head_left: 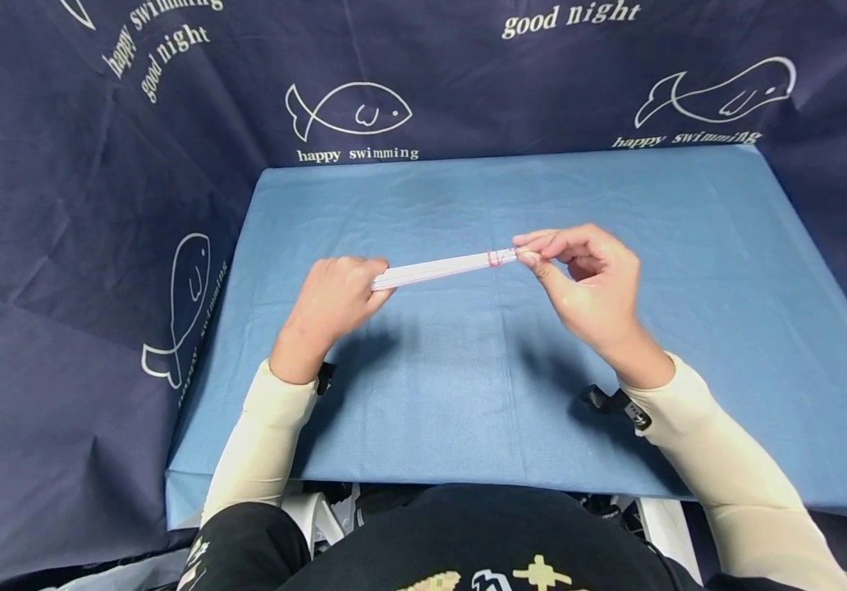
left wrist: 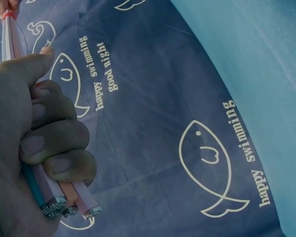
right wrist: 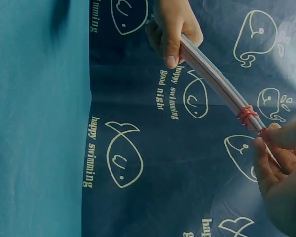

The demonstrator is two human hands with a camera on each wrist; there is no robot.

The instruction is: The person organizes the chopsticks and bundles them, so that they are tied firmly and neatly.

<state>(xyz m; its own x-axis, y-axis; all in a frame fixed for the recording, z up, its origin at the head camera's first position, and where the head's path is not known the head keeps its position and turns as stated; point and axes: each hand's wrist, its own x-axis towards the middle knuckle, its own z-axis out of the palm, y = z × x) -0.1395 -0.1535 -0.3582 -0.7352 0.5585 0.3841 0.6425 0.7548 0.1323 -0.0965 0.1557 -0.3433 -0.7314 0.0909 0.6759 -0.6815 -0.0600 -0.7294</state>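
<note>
Dark navy fabric sheeting (head_left: 483,98) carries white print: "happy swimming" repeats beside or beneath white line-drawn fish (head_left: 348,108), while "good night" stands at the head view's top and, upper left, just under another "happy swimming". Both wrist views show the same two phrases; yellow-and-white characters on the black fabric shirt (head_left: 460,517) are cut off, unreadable.

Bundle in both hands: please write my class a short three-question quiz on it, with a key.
1. Which hand is nearer the red banding on the bundle?
2. Choose: the left hand A) lies flat; B) wraps round the bundle; C) hangs idle.
3. True or false: in the left wrist view, the bundle's pieces all share one colour.
Key: 1. The right hand. 2. B. 3. False; a teal piece and an orange piece show.
</note>
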